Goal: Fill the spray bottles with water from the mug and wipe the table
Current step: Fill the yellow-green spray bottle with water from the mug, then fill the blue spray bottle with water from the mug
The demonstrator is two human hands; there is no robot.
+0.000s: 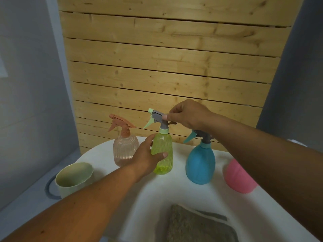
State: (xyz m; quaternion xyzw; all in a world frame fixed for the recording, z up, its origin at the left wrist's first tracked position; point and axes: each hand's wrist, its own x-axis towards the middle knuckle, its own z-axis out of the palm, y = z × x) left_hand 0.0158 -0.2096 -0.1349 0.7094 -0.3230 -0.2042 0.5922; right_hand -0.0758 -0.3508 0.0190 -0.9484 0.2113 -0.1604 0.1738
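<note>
The folded grey cloth [195,226] at the bottom centre is cut off by the lower frame edge. The right forearm hides much of the pink cup [237,177] at right and the rear of the blue spray bottle [200,163] head. The left hand [148,157] covers the left side of the green spray bottle [163,152]. The contents of the pale green mug [74,177] at lower left cannot be made out.
</note>
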